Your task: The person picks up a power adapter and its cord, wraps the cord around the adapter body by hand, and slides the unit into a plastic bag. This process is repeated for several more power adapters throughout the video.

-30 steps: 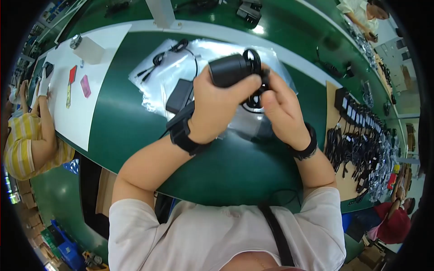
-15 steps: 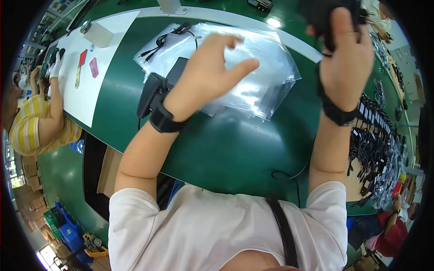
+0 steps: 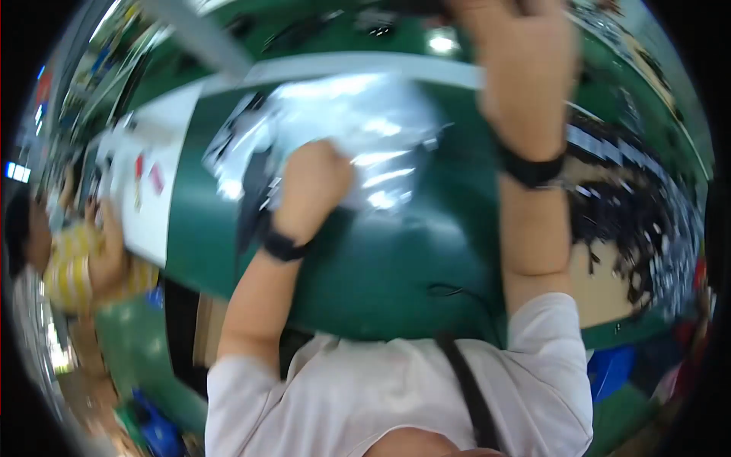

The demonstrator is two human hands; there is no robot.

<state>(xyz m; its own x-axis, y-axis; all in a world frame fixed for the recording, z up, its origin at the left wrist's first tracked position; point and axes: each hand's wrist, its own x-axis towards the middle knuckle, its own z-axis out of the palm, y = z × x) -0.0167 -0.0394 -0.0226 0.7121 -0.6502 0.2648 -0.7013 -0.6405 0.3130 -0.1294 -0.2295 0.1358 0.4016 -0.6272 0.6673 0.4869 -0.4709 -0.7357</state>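
Observation:
My left hand, smeared by motion, is over the near left part of a pile of clear plastic bags. Its fingers are curled in, and whatever they may hold is hidden. Beside it, on the left, is a dark flat thing, too blurred to name. My right hand reaches to the top edge of the picture, beyond the bags. Its fingertips are cut off there, next to a black boxy device that shows only as a dark strip. Both wrists wear black bands.
The green table carries a loose black cable. On the right lie many black cables and adapters on a tan board. A white sheet covers the left side, where a person in yellow stripes sits. A grey post rises behind.
My left hand has dropped toward me and its spread fingers have curled in. My right hand has moved up and left to the picture's top edge. The whole view has shifted and blurred.

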